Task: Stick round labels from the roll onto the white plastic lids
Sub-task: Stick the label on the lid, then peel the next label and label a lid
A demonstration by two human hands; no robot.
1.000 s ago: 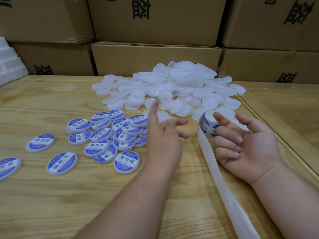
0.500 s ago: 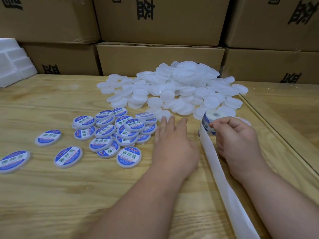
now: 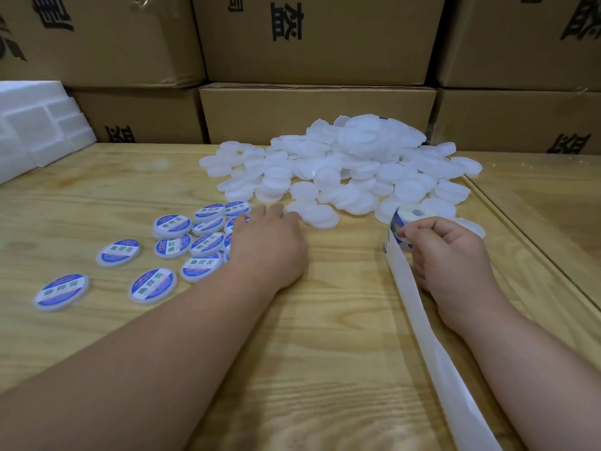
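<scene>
A heap of plain white plastic lids (image 3: 351, 164) lies at the back middle of the wooden table (image 3: 325, 369). Several lids with blue round labels (image 3: 172, 226) are spread at the left. My left hand (image 3: 270, 245) lies palm down with straight fingers, its fingertips at the nearest plain lid (image 3: 320, 216). The label roll (image 3: 406, 219) stands at the right, and its empty white backing strip (image 3: 432, 340) trails toward me. My right hand (image 3: 452, 255) curls round the roll, its finger and thumb pinching at a label on the roll's front.
Brown cardboard boxes (image 3: 312, 112) with black print are stacked along the table's back edge. White foam blocks (image 3: 35, 125) sit at the far left. A raised wooden strip (image 3: 533, 255) runs along the table's right side.
My left hand turned palm down and reached forward to the nearest plain lid. My right hand closed from palm up onto the label roll. The view shifted slightly.
</scene>
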